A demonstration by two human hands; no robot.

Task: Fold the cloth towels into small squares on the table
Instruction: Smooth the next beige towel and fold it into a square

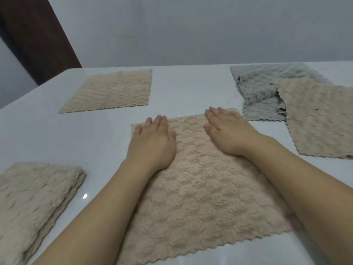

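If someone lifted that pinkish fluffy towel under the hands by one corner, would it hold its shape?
Probably not. The pinkish towel lies flat and thin with wavy edges, so it would likely droop. Its plush texture suggests it is light. On the glossy table it may slide when pushed, which may be why the left hand and right hand press flat on it.

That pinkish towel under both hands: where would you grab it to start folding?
Probably the two far corners of the pinkish towel, right by the fingertips of the left hand and right hand. It lies flat and spread on the table, and its far edge is bare, so pinching those corners from above and drawing them toward the near edge should halve it.
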